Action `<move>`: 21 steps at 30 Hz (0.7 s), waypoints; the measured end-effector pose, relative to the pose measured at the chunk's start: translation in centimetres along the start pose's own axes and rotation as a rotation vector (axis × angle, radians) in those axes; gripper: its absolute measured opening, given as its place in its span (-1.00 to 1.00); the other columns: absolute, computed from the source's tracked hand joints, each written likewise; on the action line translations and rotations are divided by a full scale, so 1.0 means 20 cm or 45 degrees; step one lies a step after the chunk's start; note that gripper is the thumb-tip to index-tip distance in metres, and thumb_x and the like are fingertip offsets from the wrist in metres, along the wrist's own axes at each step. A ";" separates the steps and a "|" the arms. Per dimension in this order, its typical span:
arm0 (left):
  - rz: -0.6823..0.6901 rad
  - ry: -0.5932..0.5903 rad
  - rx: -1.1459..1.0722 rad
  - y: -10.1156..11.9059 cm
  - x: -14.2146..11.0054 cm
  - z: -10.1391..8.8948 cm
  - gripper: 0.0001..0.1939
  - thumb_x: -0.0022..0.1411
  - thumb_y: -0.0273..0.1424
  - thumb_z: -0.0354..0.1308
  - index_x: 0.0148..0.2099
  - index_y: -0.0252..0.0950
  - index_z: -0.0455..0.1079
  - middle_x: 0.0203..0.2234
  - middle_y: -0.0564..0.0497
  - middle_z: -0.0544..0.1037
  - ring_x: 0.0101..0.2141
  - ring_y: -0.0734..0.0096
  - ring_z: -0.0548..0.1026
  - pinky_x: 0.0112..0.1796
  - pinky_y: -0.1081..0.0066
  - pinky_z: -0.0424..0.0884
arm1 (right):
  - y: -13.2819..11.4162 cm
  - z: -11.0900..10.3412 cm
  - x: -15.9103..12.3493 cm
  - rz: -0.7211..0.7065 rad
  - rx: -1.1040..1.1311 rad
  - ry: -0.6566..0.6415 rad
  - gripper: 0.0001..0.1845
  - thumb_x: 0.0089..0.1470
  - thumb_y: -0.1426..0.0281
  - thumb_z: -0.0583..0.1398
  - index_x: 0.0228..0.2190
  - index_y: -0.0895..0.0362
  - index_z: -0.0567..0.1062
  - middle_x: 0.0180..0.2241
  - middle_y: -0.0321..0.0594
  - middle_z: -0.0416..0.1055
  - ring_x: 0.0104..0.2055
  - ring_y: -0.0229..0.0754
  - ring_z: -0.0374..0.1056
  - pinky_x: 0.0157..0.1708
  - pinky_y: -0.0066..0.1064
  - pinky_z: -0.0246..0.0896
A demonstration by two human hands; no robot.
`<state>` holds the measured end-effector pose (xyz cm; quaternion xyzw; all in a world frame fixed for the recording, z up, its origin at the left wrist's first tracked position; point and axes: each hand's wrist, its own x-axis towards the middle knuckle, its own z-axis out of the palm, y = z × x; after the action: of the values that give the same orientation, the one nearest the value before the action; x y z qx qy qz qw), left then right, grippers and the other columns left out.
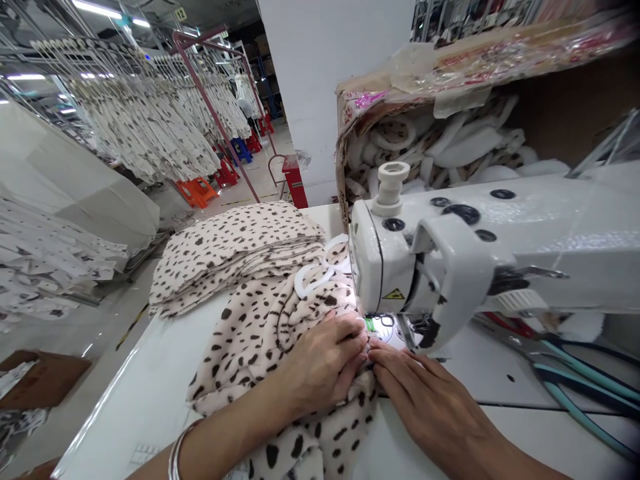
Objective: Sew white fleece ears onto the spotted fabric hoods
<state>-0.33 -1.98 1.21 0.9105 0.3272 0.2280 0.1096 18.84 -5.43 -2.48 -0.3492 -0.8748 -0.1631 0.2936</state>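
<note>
A cream fabric piece with dark spots (pixel 260 333) lies bunched on the white sewing table (pixel 150 393). My left hand (pixel 325 360) rests on top of it with fingers curled and pressed into the cloth, just left of the needle area (pixel 385 327). My right hand (pixel 420 393) lies flat with fingers stretched toward the same spot, fingertips touching the fabric edge beside the left hand. The white sewing machine head (pixel 450 260) stands directly above and behind both hands. A white loop trim (pixel 320 277) lies on the cloth behind the hands.
A stack of folded spotted pieces (pixel 235 253) sits at the table's back left. A cardboard box of white and spotted parts (pixel 450 147) stands behind the machine. Teal-handled scissors (pixel 575 387) lie at right. Racks of hanging spotted garments (pixel 150 113) fill the left background.
</note>
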 end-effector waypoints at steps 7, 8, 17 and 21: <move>0.031 0.027 0.026 -0.03 0.02 0.00 -0.85 0.31 -0.50 0.01 -0.14 -0.34 0.39 -0.19 -0.11 0.49 -0.13 0.27 0.48 -0.01 0.22 0.44 | 0.00 0.03 -0.04 0.003 0.000 -0.035 -0.61 0.13 0.72 -0.08 -0.15 0.32 0.45 -0.12 0.01 0.47 -0.04 -0.07 0.37 -0.05 -0.22 0.16; 0.032 0.027 0.032 -0.03 0.02 0.00 -0.85 0.31 -0.50 0.00 -0.14 -0.34 0.39 -0.20 -0.11 0.49 -0.13 0.28 0.48 -0.02 0.23 0.45 | 0.00 0.03 -0.04 0.006 0.004 -0.042 -0.60 0.13 0.71 -0.08 -0.13 0.32 0.44 -0.10 0.01 0.46 -0.03 -0.07 0.36 -0.04 -0.21 0.15; 0.140 0.069 0.259 0.02 0.03 0.00 -0.77 0.33 -0.56 -0.02 0.02 -0.42 0.31 -0.17 -0.19 0.47 -0.09 0.17 0.45 -0.09 0.20 0.47 | -0.02 -0.01 0.02 0.015 -0.080 0.020 -0.63 0.05 0.71 -0.04 -0.20 0.31 0.47 -0.22 -0.04 0.49 -0.18 -0.10 0.39 -0.08 -0.26 0.18; 0.187 0.094 0.286 0.02 0.03 0.02 -0.78 0.34 -0.57 -0.03 0.01 -0.41 0.32 -0.21 -0.17 0.49 -0.19 0.21 0.46 -0.16 0.21 0.49 | 0.03 -0.06 0.05 0.026 0.022 -0.040 -0.67 0.04 0.68 0.00 -0.24 0.24 0.48 -0.26 -0.11 0.51 -0.27 -0.16 0.40 -0.17 -0.33 0.23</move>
<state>0.49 -1.92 1.11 0.9295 0.2868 0.2308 -0.0223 19.03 -5.05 -0.91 -0.3580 -0.8771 -0.1471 0.2843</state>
